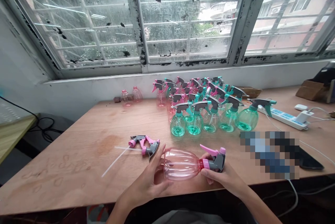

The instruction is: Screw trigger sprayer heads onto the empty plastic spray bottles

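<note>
A clear pink spray bottle [180, 165] lies on its side in the air above the table's front edge, its base to the left. Its pink and grey trigger head [216, 161] sits at the neck. My right hand [222, 174] grips the bottle at the collar, thumb in front and fingers partly hidden behind. Around the base curves my left hand [150, 178], thumb below and fingers on the far side. Just beyond the left hand, two loose pink and grey trigger heads [143, 144] with white dip tubes lie on the table.
Several green spray bottles [194, 126] and pink ones with heads stand grouped behind. Two headless pink bottles [127, 99] stand by the wall. On the right are a power strip [284, 116], a black phone [310, 161], cables and a cardboard box [310, 90]. Windows line the back.
</note>
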`<action>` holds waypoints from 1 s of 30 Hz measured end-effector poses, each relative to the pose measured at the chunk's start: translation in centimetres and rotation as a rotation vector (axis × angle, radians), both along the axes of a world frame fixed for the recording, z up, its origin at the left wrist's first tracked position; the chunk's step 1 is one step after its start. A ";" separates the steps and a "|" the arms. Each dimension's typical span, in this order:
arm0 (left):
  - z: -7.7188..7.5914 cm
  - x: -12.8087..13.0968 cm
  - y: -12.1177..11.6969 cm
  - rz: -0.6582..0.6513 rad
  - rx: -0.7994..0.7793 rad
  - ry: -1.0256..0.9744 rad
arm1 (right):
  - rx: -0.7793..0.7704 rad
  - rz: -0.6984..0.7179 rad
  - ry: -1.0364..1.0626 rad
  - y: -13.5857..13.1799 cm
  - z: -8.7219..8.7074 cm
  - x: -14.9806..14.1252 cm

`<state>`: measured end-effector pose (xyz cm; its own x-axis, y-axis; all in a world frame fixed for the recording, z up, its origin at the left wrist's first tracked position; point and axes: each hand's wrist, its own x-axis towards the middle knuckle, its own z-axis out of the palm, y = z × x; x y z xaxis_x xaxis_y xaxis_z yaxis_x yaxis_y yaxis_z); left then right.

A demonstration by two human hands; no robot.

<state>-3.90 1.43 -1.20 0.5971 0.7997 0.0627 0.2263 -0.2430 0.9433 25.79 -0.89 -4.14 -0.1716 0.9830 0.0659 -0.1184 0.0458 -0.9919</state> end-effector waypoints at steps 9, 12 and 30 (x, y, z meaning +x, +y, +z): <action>1.1 0.5 -0.3 0.012 -0.019 -0.017 | 0.006 0.023 0.039 -0.2 0.1 0.2; 0.8 0.5 -0.2 0.008 -0.021 -0.051 | 0.012 0.013 0.031 -0.1 0.0 0.2; 0.5 0.1 -0.1 0.035 0.021 0.066 | 0.007 0.024 -0.043 -0.3 0.2 0.4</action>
